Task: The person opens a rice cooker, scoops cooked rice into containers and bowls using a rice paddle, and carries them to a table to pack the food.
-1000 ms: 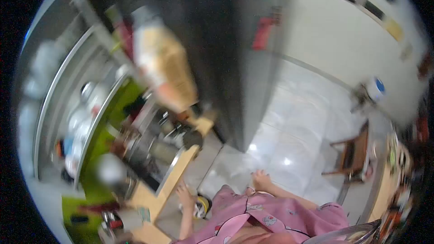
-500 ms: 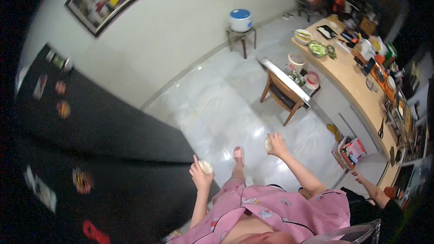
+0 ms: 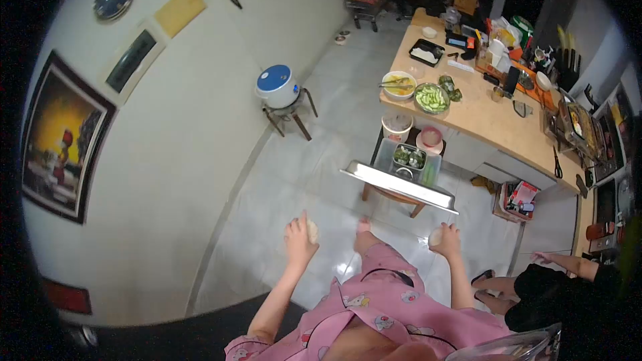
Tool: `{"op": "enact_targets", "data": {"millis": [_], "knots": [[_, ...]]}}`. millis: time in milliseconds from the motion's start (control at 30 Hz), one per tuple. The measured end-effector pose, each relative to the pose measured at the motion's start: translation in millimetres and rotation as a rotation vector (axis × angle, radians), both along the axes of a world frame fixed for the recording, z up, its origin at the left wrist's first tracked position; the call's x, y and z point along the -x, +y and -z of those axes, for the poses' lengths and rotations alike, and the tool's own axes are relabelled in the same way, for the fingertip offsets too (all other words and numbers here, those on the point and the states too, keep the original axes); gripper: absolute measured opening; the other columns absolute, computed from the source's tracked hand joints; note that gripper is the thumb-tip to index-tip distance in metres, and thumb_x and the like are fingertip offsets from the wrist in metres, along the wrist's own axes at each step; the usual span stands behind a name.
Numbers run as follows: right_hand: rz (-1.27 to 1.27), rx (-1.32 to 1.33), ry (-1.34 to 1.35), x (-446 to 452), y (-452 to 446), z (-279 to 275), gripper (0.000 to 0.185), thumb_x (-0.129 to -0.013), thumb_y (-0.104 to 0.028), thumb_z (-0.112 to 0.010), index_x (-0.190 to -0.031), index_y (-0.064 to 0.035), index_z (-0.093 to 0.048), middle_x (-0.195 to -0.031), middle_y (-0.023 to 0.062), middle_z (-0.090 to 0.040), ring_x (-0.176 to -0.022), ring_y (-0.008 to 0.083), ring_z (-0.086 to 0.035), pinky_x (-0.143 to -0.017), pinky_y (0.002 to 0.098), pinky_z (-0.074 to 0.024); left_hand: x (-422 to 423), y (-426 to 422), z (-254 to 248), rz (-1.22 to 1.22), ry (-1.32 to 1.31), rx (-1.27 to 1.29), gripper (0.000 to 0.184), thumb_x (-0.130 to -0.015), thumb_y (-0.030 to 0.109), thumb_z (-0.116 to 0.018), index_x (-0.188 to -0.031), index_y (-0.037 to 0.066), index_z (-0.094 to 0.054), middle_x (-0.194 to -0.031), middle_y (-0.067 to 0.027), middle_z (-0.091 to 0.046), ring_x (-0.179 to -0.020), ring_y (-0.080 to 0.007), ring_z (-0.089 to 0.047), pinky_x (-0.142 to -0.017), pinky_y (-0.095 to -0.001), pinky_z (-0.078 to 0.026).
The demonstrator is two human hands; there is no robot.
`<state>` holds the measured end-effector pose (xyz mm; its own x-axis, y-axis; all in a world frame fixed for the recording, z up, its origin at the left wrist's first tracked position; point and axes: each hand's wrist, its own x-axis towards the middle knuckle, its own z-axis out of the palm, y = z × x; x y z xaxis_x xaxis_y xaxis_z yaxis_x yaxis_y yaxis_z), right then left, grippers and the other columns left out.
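Note:
My left hand [image 3: 299, 243] is closed around a small round bowl [image 3: 312, 232] filled with something white and grainy that looks like rice. A similar small pale bowl [image 3: 436, 236] sits in the curled fingers of my right hand [image 3: 448, 243]; its contents are hard to make out. Both bowls are out in front of my body over the floor. Ahead of them, a metal tray [image 3: 399, 186] lies tilted across the near side of a wooden chair [image 3: 376, 194].
A long wooden counter [image 3: 468, 115] holds a bowl of cucumber slices [image 3: 431, 98] and a bowl with tongs [image 3: 398, 85]. A blue-lidded rice cooker [image 3: 277, 87] stands on a stool [image 3: 294, 117] by the wall. At right is another person's arm [image 3: 568, 265]. A box [image 3: 515, 202] stands on the floor.
My view has swung left and moved forward, away from the dark fridge. The chair, counter and rice cooker now appear nearer. Both hands still hold their bowls.

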<state>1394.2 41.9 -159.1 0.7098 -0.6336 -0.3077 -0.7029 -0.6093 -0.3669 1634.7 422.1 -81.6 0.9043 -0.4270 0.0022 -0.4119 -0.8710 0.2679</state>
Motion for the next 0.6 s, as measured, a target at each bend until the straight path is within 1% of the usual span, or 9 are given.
{"op": "enact_targets", "data": {"millis": [67,167,200,267,333,400,467,533,600], "knots": [[0.041,-0.022,0.036,-40.9,-15.4,-3.5,0.092,-0.046,-0.027,-0.086,-0.128,-0.0087,-0.05,-0.126,0.0171,-0.045,-0.116,0.0415,-0.046,-0.089,0.0533,-0.0494,-65.6,-31.9,1.0,0.095,-0.016,-0.039,0.104,-0.057,0.01,-0.075,-0.148,0.015,-0.025,-0.127,-0.0173,-0.044,-0.118,-0.0386,-0.043,-0.087,-0.0533,-0.046],[-0.025,0.035,-0.04,-95.8,-48.9,4.8,0.092,-0.047,-0.029,-0.086,-0.129,-0.0076,-0.05,-0.128,0.0184,-0.045,-0.118,0.0429,-0.045,-0.09,0.0513,-0.0495,-141.4,-81.9,-7.5,0.21,0.024,-0.02,0.102,-0.058,0.01,-0.074,-0.148,0.015,-0.026,-0.127,-0.0182,-0.043,-0.119,-0.0391,-0.043,-0.087,-0.0537,-0.046],[-0.035,0.029,-0.018,-109.7,-59.6,-2.2,0.092,-0.048,-0.029,-0.086,-0.13,-0.0073,-0.05,-0.127,0.0186,-0.045,-0.117,0.0429,-0.046,-0.09,0.0507,-0.0495,-159.7,-97.6,-12.8,0.241,0.043,-0.024,0.102,-0.058,0.011,-0.075,-0.148,0.015,-0.026,-0.127,-0.0183,-0.043,-0.119,-0.0392,-0.043,-0.086,-0.0539,-0.046],[-0.038,0.007,-0.003,-173.1,-86.4,-44.2,0.092,-0.049,-0.029,-0.085,-0.13,-0.0067,-0.049,-0.126,0.0191,-0.046,-0.116,0.0428,-0.046,-0.091,0.0496,-0.0494,-216.0,-134.3,-25.4,0.32,0.055,-0.044,0.102,-0.058,0.012,-0.075,-0.148,0.015,-0.026,-0.128,-0.0187,-0.043,-0.119,-0.0394,-0.043,-0.086,-0.0542,-0.047],[0.043,0.072,-0.146,-218.8,-105.0,-73.4,0.089,-0.05,-0.026,-0.084,-0.13,-0.0065,-0.049,-0.123,0.0192,-0.048,-0.114,0.042,-0.048,-0.09,0.0497,-0.0494,-268.5,-167.0,-25.5,0.403,0.027,-0.027,0.102,-0.058,0.014,-0.077,-0.147,0.015,-0.027,-0.127,-0.0192,-0.044,-0.119,-0.0397,-0.043,-0.086,-0.0541,-0.047],[0.039,0.18,-0.154,-262.8,-130.7,-100.3,0.086,-0.052,-0.023,-0.082,-0.13,-0.0067,-0.049,-0.122,0.0197,-0.048,-0.113,0.0419,-0.048,-0.088,0.0496,-0.0499,-313.8,-208.4,-29.3,0.468,0.025,0.002,0.102,-0.057,0.016,-0.079,-0.146,0.015,-0.028,-0.126,-0.0196,-0.045,-0.118,-0.0402,-0.044,-0.086,-0.0536,-0.048],[0.056,0.295,-0.238,-303.6,-160.0,-107.3,0.087,-0.053,-0.021,-0.082,-0.132,-0.0071,-0.047,-0.121,0.0191,-0.049,-0.113,0.041,-0.048,-0.088,0.0499,-0.0495,-362.7,-255.5,-40.9,0.515,0.035,0.031,0.103,-0.055,0.019,-0.082,-0.144,0.014,-0.03,-0.125,-0.0199,-0.046,-0.117,-0.0409,-0.045,-0.086,-0.0525,-0.048],[0.134,0.224,-0.245,-350.1,-191.8,-114.6,0.088,-0.054,-0.02,-0.082,-0.133,-0.0078,-0.046,-0.122,0.0176,-0.049,-0.114,0.0403,-0.048,-0.09,0.0501,-0.0482,-415.7,-308.4,-45.4,0.572,0.095,0.016,0.104,-0.053,0.021,-0.084,-0.143,0.013,-0.031,-0.125,-0.0205,-0.047,-0.116,-0.0414,-0.045,-0.088,-0.051,-0.048],[0.16,0.318,-0.329,-396.2,-226.1,-104.7,0.087,-0.055,-0.021,-0.082,-0.133,-0.0079,-0.046,-0.124,0.016,-0.048,-0.114,0.0398,-0.047,-0.091,0.0519,-0.0464,-472.5,-374.9,-38.9,0.646,0.109,0.008,0.106,-0.052,0.023,-0.085,-0.143,0.011,-0.031,-0.124,-0.0208,-0.048,-0.116,-0.0416,-0.046,-0.089,-0.05,-0.048]]}}
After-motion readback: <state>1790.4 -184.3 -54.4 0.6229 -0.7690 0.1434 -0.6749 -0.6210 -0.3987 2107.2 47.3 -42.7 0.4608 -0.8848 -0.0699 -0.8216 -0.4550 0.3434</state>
